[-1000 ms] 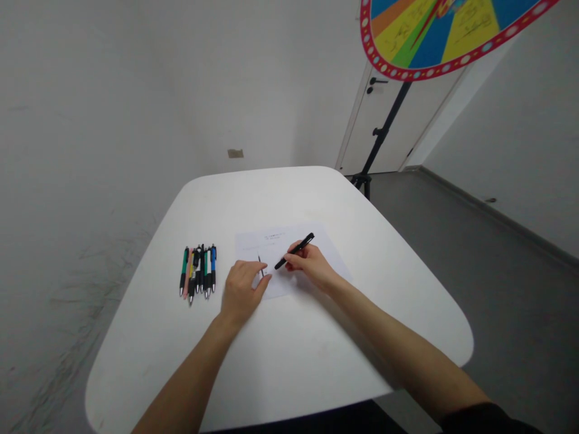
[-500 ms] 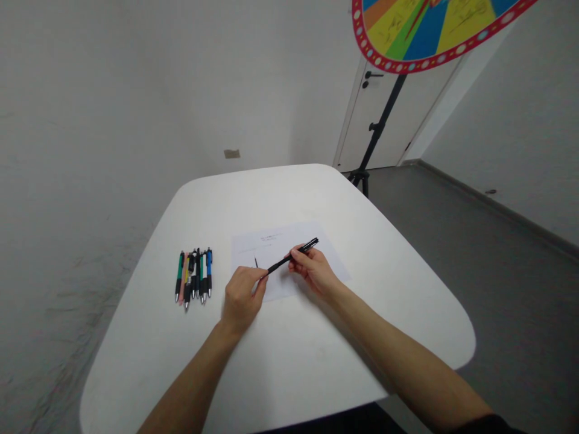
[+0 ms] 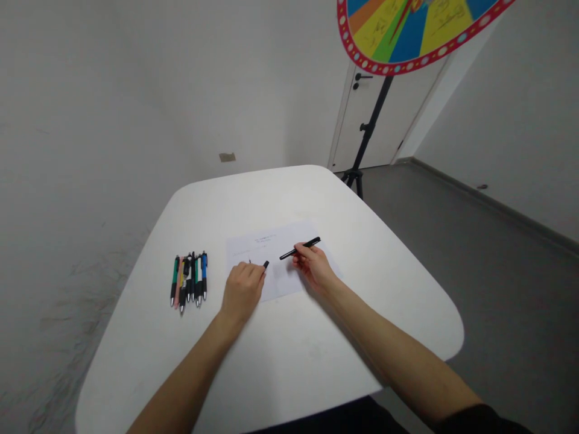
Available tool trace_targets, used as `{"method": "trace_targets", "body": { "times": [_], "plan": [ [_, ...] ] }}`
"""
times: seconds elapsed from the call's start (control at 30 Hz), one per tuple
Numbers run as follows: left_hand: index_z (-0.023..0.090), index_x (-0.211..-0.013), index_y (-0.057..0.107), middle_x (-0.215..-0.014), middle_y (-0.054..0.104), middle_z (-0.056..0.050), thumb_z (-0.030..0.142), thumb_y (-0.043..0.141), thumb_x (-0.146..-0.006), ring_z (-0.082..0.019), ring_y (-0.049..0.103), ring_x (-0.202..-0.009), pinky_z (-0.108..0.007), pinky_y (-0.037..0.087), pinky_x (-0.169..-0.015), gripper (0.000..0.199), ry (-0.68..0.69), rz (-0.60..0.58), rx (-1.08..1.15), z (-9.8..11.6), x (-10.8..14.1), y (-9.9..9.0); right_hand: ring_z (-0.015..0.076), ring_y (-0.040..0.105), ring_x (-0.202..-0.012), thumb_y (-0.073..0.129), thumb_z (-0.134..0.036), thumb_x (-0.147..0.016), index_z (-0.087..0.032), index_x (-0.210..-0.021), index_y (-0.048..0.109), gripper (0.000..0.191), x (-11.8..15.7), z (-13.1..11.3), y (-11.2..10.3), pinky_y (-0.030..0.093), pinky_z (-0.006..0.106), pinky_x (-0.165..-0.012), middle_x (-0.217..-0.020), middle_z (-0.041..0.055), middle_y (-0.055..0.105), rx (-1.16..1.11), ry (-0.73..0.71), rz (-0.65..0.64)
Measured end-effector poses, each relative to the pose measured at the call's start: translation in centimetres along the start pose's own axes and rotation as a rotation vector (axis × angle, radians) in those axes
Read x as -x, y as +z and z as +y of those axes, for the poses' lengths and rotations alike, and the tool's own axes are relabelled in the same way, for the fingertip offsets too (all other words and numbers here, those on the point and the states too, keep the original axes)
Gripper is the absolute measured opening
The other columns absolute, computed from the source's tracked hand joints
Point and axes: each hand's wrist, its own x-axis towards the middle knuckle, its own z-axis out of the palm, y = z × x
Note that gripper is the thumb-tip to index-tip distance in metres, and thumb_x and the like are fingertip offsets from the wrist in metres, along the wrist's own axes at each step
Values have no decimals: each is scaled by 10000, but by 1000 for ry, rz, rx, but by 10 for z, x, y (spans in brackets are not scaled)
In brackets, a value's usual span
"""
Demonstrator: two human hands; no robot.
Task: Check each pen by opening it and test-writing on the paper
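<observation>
I'm watching the right hand [image 3: 315, 269] holding the pen [image 3: 312, 242] over the paper [image 3: 283, 282], its long axis slanting down leftward, its near end pointing toward the black piece [image 3: 266, 264] the left hand [image 3: 243, 289] is pinching.

In the central part of the frame, your white sheet of paper [image 3: 283, 284] bears two short, centred lines of dark print near its far edge, with a fainter line of marks below and to their left, all too small for you to read. At the upper right, the multicoloured wheel [image 3: 409, 45], cut off by the top of the frame, carries dark handwritten strokes on two yellow segments, one on either side of a green and a blue segment; you can see this writing, but no word or number is legible.
</observation>
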Motion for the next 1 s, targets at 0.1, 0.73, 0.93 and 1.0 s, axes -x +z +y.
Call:
{"method": "trace_targets", "body": {
  "times": [0.1, 0.73, 0.93, 1.0],
  "plan": [
    [184, -808, 621, -768, 657, -60, 140, 567, -905, -226, 568, -780, -355, 419, -701, 120, 3, -91, -59, 3, -3, 7, 100, 541, -550, 809, -344, -652, -174, -809, 607, 308, 0, -1, 1, 497, 244, -527, -657, -13, 575, -5, -9, 15],
    [196, -849, 675, -813, 719, -61, 296, 557, -912, -228, 630, -792, -373, 484, -760, 167, -240, 142, 63, -42, 14, -16, 118, 431, -510, 584, -431, -821, -115, -1228, 608, 516, 0, 7, 2, 346, 277, -519, -566, -61, 469, 571, -209, -111],
    [189, -834, 667, -771, 700, -42, 309, 551, -907, -193, 624, -718, -335, 485, -698, 182, -352, 204, 164, -48, 24, -20, 150, 484, -571, 590, -331, -815, -156, -1174, 681, 409, 2, 4, 4, 372, 294, -596, -592, -22, 552, 920, -350, -154],
    [189, -828, 668, -771, 698, -42, 308, 552, -903, -193, 625, -722, -332, 485, -695, 182, -364, 207, 182, -47, 25, -19, 158, 521, -584, 593, -298, -813, -153, -1221, 662, 438, 2, 0, 5, 391, 297, -618, -619, -4, 608, 1000, -351, -156]
  ]
}}
